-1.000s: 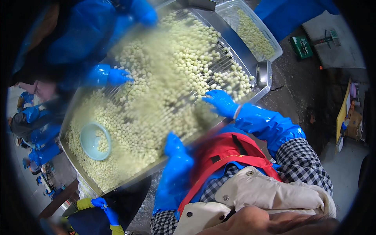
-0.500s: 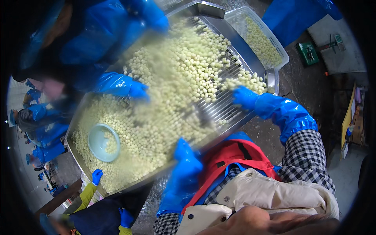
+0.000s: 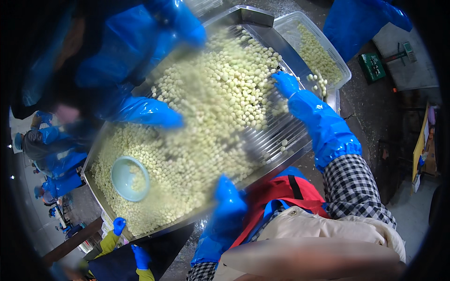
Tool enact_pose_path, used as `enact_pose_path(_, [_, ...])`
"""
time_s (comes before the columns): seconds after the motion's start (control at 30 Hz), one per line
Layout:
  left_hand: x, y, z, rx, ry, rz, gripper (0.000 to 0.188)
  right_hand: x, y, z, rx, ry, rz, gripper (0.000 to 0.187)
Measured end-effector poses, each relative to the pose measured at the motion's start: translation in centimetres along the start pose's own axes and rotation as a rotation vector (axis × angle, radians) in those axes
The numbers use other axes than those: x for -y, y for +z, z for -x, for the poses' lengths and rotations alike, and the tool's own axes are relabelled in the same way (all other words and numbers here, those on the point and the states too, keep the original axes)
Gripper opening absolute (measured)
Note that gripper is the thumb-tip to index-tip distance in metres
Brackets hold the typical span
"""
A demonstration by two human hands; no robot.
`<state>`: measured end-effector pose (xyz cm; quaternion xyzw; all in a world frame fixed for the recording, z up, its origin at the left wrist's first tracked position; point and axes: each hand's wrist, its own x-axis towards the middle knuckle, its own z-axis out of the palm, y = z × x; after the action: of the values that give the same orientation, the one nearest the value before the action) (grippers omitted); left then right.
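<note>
The right hand [image 3: 285,83], open-palmed, was raking pale cloves [image 3: 220,103] across the steel tray [image 3: 281,161] toward its far end, the left hand [image 3: 228,199] lay flat at the near rim, gripping nothing; next likely called for another sweep.

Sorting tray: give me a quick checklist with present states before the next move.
1. Right hand on the pale pieces at the far end of the tray: ok.
2. Left hand at the near rim: ok; what its grip holds: cannot tell, blurred.
3. Another person's gloved hand working the same pile, apart from both hands: ok.
4. Basket beside the tray's far end has room: ok, partly filled.
5. Small bowl sits upright among the pieces: ok.
6. Slotted floor near the right forearm bare: ok, a few strays.
</note>
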<state>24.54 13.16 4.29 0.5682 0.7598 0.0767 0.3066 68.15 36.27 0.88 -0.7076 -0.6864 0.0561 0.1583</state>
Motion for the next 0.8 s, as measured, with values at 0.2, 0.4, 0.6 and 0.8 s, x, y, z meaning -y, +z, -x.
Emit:
enact_pose_path(0.2, [0.1,0.3,0.2,-0.009,-0.006,-0.002,0.038,1.1,3.8,-0.9,0.192,0.360,-0.062,0.020])
enact_pose_path(0.4, [0.0,1.8,0.9,-0.005,0.007,0.005,0.037,3.0,1.9,-1.2,0.422,0.005,0.224,0.020])
enact_pose_path(0.6, [0.7,2.9,1.3,-0.024,0.011,0.005,0.036,1.9,2.4,-5.1,-0.131,0.131,-0.075,0.026])
enact_pose_path(0.8, [1.3,3.2,1.2,-0.051,0.011,-0.002,0.036,1.4,4.8,-9.1,0.170,0.531,-0.330,0.020])
